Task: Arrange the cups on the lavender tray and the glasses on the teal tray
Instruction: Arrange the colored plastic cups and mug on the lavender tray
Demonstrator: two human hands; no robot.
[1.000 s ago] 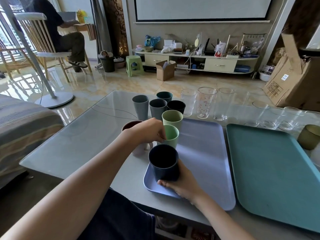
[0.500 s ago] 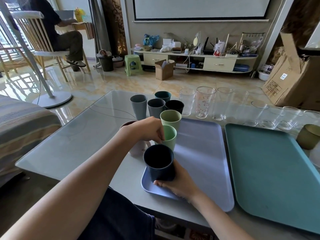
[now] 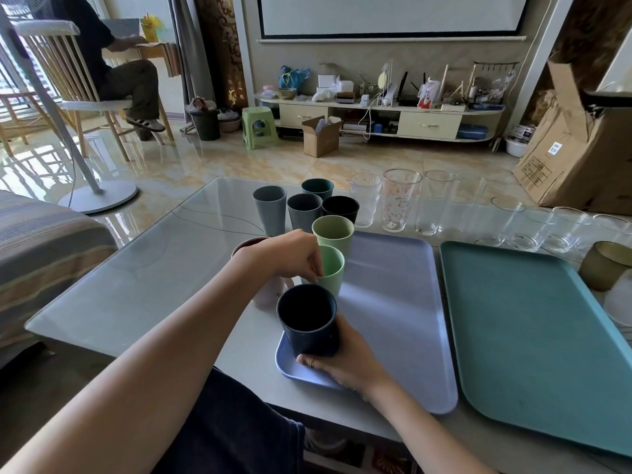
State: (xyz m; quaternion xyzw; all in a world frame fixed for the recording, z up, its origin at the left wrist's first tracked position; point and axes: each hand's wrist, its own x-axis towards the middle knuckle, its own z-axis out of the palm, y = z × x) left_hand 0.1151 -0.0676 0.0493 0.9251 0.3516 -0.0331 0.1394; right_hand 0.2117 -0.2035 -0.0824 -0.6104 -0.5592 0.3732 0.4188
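Note:
The lavender tray (image 3: 393,302) lies mid-table with the teal tray (image 3: 533,336) bare to its right. My right hand (image 3: 345,364) grips a dark navy cup (image 3: 307,319) standing on the lavender tray's near left corner. My left hand (image 3: 290,254) pinches the rim of a light green cup (image 3: 333,271) on the tray's left edge. An olive-green cup (image 3: 333,230) stands just behind it. A pinkish cup (image 3: 270,292) is mostly hidden under my left hand. Several grey and dark cups (image 3: 304,206) stand behind the tray, with several clear glasses (image 3: 434,203) in a row to their right.
An amber glass (image 3: 605,265) stands right of the teal tray, beside something white. The glass-topped table (image 3: 136,268) extends left. A sofa edge (image 3: 41,241) is at the left. Beyond lie a fan base, a stool, cardboard boxes and a seated person.
My right hand has shifted the navy cup slightly left on the tray corner. My left hand's fingers have closed onto the light green cup's rim.

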